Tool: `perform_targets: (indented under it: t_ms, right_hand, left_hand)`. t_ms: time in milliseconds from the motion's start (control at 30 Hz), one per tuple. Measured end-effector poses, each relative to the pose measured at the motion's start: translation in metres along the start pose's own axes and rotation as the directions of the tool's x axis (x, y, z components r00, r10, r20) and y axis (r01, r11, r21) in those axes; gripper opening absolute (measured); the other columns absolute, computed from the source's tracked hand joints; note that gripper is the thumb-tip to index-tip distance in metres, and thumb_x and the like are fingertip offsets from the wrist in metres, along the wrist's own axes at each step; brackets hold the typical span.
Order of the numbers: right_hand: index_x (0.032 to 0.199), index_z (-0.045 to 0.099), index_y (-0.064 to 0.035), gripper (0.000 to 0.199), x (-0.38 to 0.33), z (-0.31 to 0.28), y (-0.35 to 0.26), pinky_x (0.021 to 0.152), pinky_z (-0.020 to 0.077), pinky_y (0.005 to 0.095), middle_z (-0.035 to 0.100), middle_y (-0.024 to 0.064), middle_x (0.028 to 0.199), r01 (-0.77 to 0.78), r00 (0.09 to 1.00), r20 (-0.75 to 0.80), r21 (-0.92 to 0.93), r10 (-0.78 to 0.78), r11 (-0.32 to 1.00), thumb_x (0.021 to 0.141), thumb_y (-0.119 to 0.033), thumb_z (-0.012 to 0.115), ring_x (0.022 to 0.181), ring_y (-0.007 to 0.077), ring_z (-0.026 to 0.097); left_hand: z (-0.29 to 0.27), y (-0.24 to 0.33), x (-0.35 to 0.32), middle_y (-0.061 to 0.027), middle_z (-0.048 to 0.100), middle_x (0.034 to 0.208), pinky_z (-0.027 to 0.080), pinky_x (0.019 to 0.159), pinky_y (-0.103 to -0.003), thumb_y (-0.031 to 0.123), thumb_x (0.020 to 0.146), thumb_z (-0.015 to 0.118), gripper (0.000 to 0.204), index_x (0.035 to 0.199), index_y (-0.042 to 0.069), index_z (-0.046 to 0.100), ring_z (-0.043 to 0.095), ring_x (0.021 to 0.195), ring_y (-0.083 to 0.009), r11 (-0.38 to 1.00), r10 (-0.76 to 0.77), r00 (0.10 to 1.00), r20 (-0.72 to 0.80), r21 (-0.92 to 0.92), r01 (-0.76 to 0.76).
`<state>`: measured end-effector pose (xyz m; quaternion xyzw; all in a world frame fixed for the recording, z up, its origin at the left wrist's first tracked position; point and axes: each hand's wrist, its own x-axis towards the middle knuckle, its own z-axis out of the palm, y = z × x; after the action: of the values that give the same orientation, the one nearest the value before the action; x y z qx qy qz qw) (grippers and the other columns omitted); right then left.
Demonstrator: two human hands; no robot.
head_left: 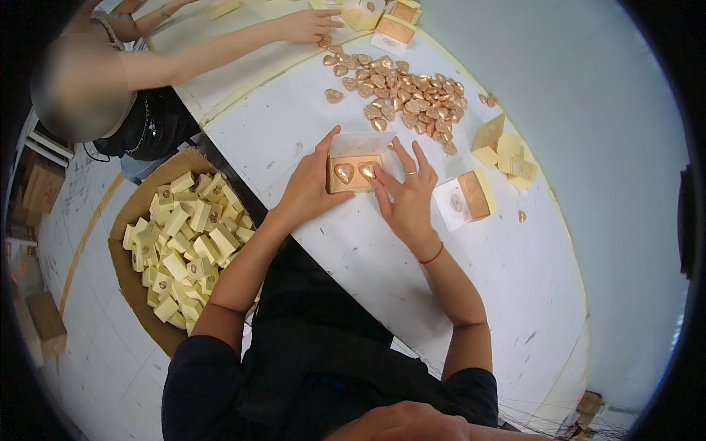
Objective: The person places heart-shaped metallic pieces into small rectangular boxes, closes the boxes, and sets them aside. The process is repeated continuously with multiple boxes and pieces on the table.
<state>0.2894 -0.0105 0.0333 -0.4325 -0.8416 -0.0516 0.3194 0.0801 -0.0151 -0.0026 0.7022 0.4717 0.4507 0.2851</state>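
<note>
A small pale-yellow gift box (362, 142) with its lid raised sits between my hands on the white table. My left hand (303, 187) grips its left end, with the thumb along the front edge. Inside the box, a gold foil-wrapped heart (343, 173) lies in the left half. Another foil-wrapped heart (365, 171) is in the right half, under the thumb and index finger of my right hand (409, 206). The other fingers of that hand stretch out past the box's right side. Fingertips partly cover the second heart.
Beyond the box spreads a pile of gold hearts (412, 99). An open box (471, 197) stands to the right, with more yellow boxes (507, 158) behind it. At the left, a large carton (123, 253) holds many closed boxes. A co-worker's hand (307, 26) reaches across the far side.
</note>
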Motion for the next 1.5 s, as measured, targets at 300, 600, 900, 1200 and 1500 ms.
perform_targets:
  t_ms: [300, 600, 900, 1200, 1500]
  right_hand:
    - [0.090, 0.078, -0.0105, 0.013, 0.007, 0.018, 0.003, 0.107, 0.0244, 0.0520, 0.050, 0.0165, 0.144, -0.163, 0.986, 0.001, 0.125, 0.164, 0.979, 0.082, -0.020, 0.076, 0.140, 0.0389, 0.032]
    - [0.128, 0.059, 0.0025, 0.037, 0.014, 0.019, 0.073, 0.099, 0.0456, 0.0310, 0.061, 0.0053, 0.129, -0.650, 0.760, 0.647, 0.759, 0.069, 0.036, 0.093, -0.010, 0.065, 0.119, 0.0157, 0.056]
    - [0.133, 0.061, -0.0084, 0.044, 0.008, 0.028, 0.039, 0.102, 0.0445, 0.0322, 0.060, 0.0106, 0.131, -0.063, 0.998, 0.063, 0.661, 0.028, 0.748, 0.090, -0.009, 0.070, 0.121, 0.0191, 0.054]
    - [0.128, 0.066, -0.0091, 0.042, -0.005, 0.012, 0.033, 0.101, 0.0492, 0.0333, 0.058, 0.0158, 0.135, -0.249, 0.954, 0.300, 0.825, -0.021, 0.507, 0.087, -0.006, 0.072, 0.124, 0.0242, 0.056]
    - [0.114, 0.072, -0.0108, 0.036, -0.008, 0.008, 0.031, 0.097, 0.0518, 0.0380, 0.068, 0.0047, 0.122, 0.136, 0.981, 0.057, 0.467, -0.184, 0.874, 0.079, -0.016, 0.078, 0.119, 0.0286, 0.061]
  left_hand:
    - [-0.001, 0.003, 0.000, -0.0207, 0.060, 0.121, 0.046, 0.095, -0.044, 0.013, 0.065, 0.084, 0.112, 0.156, 0.011, 0.018, 0.056, 0.109, -0.0407, 0.999, -0.045, 0.999, 0.006, -0.006, 0.046]
    - [-0.009, 0.013, 0.006, -0.0206, 0.047, 0.144, 0.038, 0.111, -0.040, 0.016, 0.069, 0.085, 0.111, 0.155, 0.004, 0.017, 0.049, 0.131, -0.0344, 0.990, -0.141, 0.967, 0.212, 0.021, 0.140]
    - [-0.010, 0.014, 0.015, -0.0065, 0.068, 0.109, 0.046, 0.091, -0.028, 0.005, 0.096, 0.060, 0.035, 0.131, 0.000, 0.059, 0.060, 0.102, -0.0133, 0.865, -0.380, 0.872, 0.308, -0.217, 0.453]
    - [0.006, 0.001, 0.005, -0.0141, 0.064, 0.129, 0.044, 0.103, -0.033, -0.014, 0.084, 0.046, 0.047, 0.125, 0.000, 0.065, 0.060, 0.119, -0.0238, 0.945, -0.054, 0.986, 0.158, -0.311, 0.102]
    - [-0.015, -0.002, -0.011, -0.0164, 0.053, 0.143, 0.032, 0.116, -0.046, -0.004, 0.084, 0.068, 0.043, 0.126, 0.003, 0.065, 0.047, 0.136, -0.0308, 0.979, 0.129, 0.967, 0.220, -0.182, -0.090]
